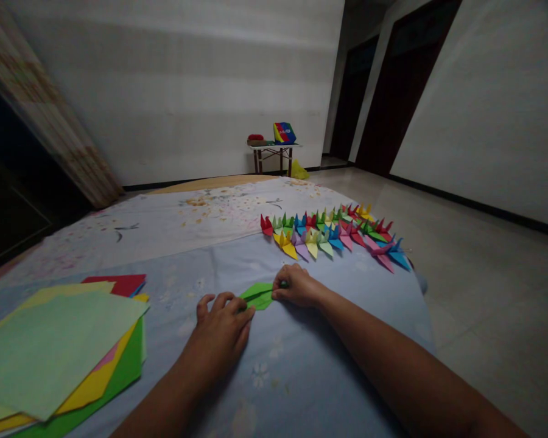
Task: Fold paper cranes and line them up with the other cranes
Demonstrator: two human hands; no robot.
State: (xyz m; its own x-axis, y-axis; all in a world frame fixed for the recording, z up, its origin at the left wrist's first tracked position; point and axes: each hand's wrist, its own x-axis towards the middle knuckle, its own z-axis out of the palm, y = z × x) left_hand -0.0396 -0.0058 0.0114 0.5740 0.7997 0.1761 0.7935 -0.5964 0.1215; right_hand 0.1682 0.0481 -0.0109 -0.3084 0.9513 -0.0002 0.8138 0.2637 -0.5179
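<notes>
A small piece of green folded paper lies on the blue cloth between my hands, with a lengthwise slit along its middle. My left hand holds its left end between thumb and fingers, which cover that tip. At the other end, my right hand pinches the right corner, its fingertips closed together; a dark green bit shows by the curled fingers. Beyond my right hand stand rows of folded paper cranes in red, yellow, green, blue, pink and purple.
A stack of coloured paper sheets lies at the left, pale green on top. Flowered cloths cover the table. Past its far edge, a small side table carries a multicoloured box. Tiled floor lies to the right.
</notes>
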